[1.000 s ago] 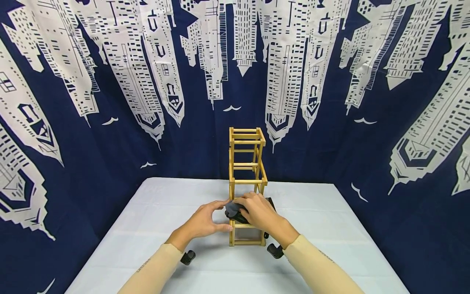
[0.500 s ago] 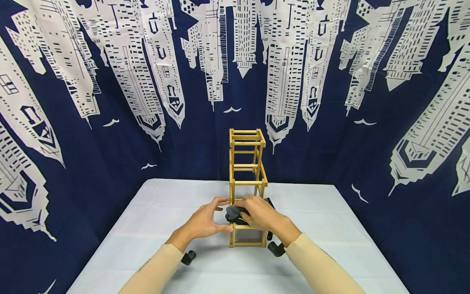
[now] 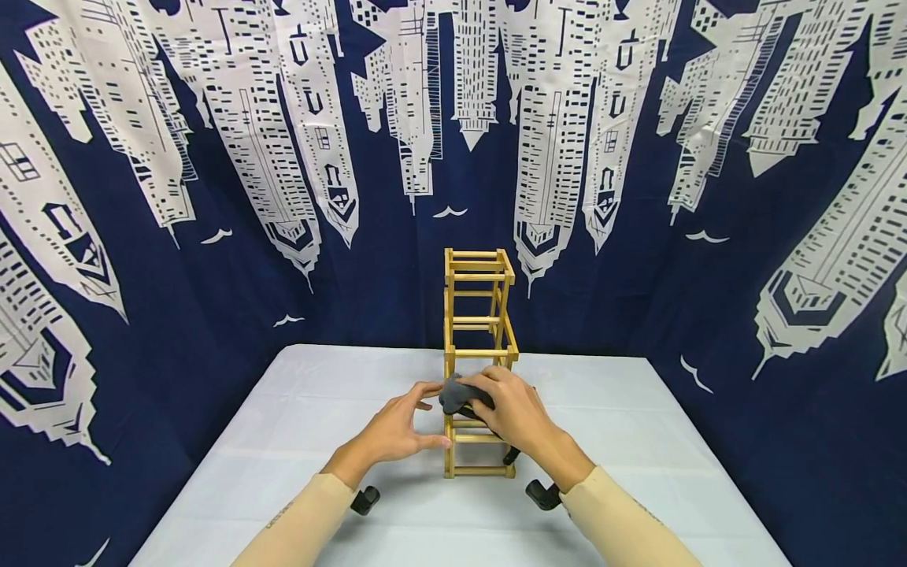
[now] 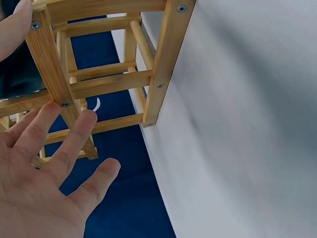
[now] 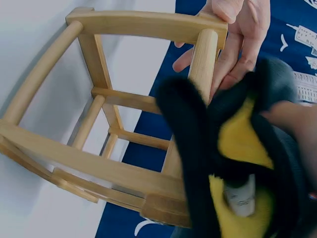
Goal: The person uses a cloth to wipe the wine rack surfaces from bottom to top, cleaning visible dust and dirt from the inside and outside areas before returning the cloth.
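A tall wooden rack [image 3: 476, 353] with several rungs stands on the table. At one of its lower levels, my right hand [image 3: 513, 405] pinches a dark grey, soft-looking item [image 3: 453, 396]. In the right wrist view this item shows a yellow lining [image 5: 242, 139], a black strap [image 5: 183, 119] and a white label [image 5: 242, 198]; its exact kind is unclear. My left hand [image 3: 397, 425] has its fingers spread at the rack's left side. In the left wrist view, fingertips [image 4: 50, 108] lie at a wooden post [image 4: 54, 74]. The right palm hides part of the dark item.
The white-covered table [image 3: 340, 378] extends around the rack. A dark blue curtain [image 3: 397, 291] with white building prints hangs behind and at both sides. Black wrist-worn pieces show under the left forearm [image 3: 365, 500] and beside the right forearm [image 3: 543, 495].
My right hand and the dark item have risen slightly from the rack's lower level, and a lower rung now shows beneath them. The left hand has hardly moved.
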The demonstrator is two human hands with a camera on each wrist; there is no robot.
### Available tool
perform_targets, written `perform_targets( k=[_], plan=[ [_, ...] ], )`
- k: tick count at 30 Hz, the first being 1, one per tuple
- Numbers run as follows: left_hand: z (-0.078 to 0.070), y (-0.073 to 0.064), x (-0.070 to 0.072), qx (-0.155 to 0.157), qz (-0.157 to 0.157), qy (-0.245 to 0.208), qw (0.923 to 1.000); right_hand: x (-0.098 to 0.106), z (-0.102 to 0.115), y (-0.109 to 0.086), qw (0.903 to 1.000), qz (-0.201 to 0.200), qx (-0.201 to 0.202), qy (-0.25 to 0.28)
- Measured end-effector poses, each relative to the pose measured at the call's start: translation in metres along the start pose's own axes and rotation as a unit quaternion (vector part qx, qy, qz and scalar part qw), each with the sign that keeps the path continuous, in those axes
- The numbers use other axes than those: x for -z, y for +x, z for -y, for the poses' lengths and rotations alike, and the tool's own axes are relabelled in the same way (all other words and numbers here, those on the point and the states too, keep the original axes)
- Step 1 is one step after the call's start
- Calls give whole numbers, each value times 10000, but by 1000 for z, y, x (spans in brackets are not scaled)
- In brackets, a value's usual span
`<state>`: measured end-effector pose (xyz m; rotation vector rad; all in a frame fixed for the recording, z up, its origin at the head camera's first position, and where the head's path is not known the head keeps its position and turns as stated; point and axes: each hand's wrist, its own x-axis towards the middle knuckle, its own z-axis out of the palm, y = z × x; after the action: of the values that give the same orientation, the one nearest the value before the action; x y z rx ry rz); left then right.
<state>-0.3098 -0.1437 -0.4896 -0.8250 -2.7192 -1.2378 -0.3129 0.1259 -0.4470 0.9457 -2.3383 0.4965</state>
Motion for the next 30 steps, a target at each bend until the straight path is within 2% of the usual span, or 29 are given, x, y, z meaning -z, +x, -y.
perform_targets(
  k=[2, 4, 7, 11, 17, 24, 26, 30],
  plan=[
    [0, 0, 1, -1, -9, 38, 10000, -3, -1, 3, 9971, -738, 82, -180],
    [1, 0, 1, -10, -2, 26, 10000, -6, -2, 8, 9914, -1252, 177, -324],
    [1, -1, 2, 23, 1, 24, 10000, -11, -2, 14, 9874, -1484, 200, -503],
    [2, -1, 2, 55, 74, 22, 10000, -18, 1, 16, 9899, -1227, -22, -715],
    [3, -1, 4, -17, 94, 148, 9998, -24, 2, 18, 9943, -530, -557, -739],
    [4, 1, 6, 12, 53, 213, 9998, -23, 3, 25, 9900, 400, -1143, -726],
    [3, 1, 5, -19, 80, 170, 9998, -21, 2, 25, 9888, 486, -1174, -787],
    [2, 0, 5, -47, 152, 154, 9998, -14, 2, 23, 9836, 458, -1094, -1360]
  ],
)
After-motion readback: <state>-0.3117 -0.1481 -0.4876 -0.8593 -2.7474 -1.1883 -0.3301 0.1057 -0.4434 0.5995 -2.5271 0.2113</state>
